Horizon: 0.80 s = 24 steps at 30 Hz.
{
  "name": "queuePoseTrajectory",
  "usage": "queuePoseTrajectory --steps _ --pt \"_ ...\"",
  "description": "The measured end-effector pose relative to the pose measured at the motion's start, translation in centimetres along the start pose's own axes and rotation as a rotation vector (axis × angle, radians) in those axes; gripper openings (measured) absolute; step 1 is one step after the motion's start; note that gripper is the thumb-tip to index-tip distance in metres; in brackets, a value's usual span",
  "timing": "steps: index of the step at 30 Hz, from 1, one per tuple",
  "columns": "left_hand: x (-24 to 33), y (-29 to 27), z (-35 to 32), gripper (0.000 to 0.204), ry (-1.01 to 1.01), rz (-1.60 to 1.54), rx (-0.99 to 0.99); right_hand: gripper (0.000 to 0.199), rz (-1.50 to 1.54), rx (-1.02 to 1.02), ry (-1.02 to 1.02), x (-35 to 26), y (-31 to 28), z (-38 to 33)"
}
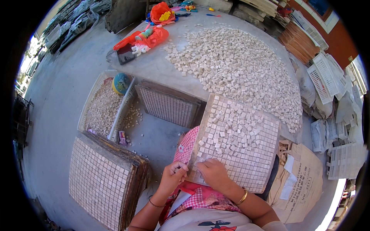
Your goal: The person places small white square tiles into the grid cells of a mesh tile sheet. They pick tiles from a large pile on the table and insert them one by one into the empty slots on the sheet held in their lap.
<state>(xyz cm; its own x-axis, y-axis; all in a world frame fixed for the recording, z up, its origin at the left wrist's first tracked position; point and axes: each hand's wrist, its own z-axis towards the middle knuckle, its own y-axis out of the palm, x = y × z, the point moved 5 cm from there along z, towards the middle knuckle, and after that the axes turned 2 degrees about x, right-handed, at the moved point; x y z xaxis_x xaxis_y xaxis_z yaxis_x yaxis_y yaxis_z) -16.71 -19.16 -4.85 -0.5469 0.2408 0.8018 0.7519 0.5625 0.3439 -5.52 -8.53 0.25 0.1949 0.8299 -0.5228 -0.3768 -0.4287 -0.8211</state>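
A square board (201, 134) with a grid of small pale stone tiles rests tilted over my lap. Its lower part holds tiles in neat rows, while loose tiles (236, 133) lie scattered over the upper part. My right hand (214, 175) is at the board's near left corner, fingers bent down and pressed together on the tiles; what they pinch, if anything, is hidden. Just beside that corner, my left hand (173, 178) is closed, thumb against curled fingers. Anything inside it is too small to make out.
A large heap of loose tiles (235, 57) covers the table ahead. Filled tile boards (100, 179) are stacked at left, behind them a white crate (83, 115) of tiles. More boards (165, 104) lean under the table. A brown paper sack (304, 184) lies at right.
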Motion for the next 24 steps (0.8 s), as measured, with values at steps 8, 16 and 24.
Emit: queuePoseTrajectory --steps 8,16,24 --pt "0.5 -0.1 0.0 0.014 -0.005 -0.014 0.019 0.015 0.126 0.155 0.141 1.5 -3.0 -0.4" --pt "-0.3 -0.5 0.5 0.015 0.033 0.097 -0.019 0.019 0.059 -0.035 0.163 1.2 -2.2 -1.1" --pt "1.4 3.3 -1.3 0.02 0.511 0.889 -0.022 0.012 0.008 -0.078 0.125 1.7 -1.6 -1.0"
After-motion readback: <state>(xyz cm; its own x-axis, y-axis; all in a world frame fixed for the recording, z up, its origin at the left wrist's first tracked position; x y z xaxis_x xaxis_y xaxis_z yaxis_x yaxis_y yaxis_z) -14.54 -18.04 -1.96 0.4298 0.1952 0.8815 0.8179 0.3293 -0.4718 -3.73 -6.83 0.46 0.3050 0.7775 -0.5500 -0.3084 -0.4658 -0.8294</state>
